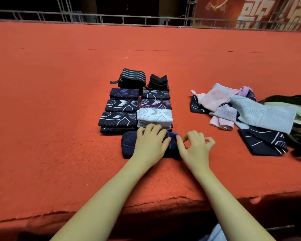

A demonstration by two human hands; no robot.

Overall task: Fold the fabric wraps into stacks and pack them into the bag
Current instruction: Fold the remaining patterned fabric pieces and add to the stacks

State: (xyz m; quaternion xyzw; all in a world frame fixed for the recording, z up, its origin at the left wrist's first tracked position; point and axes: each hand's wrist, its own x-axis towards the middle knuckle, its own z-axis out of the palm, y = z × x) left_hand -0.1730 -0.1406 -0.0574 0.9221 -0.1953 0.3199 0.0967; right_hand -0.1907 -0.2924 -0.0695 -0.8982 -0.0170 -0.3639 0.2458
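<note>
Head view of a red felt-covered table. The left hand lies flat, fingers straight and spread, pressing down on a dark navy wrap folded at the near centre of the table. The right hand rests on the felt just beside the right end of that wrap, its fingers loosely curled with thumb and forefinger close together; whether they pinch the cloth cannot be told.

Directly behind the navy wrap stand two columns of folded stacks: dark patterned stacks on the left, and on the right a white stack nearest the hands, touching the left fingertips, with dark stacks beyond. A black striped stack and a plain black stack close the far ends.

Well apart to the right lies a loose heap of unfolded wraps in pink, pale blue, lilac, navy and green. A metal railing borders the far edge of the table.
</note>
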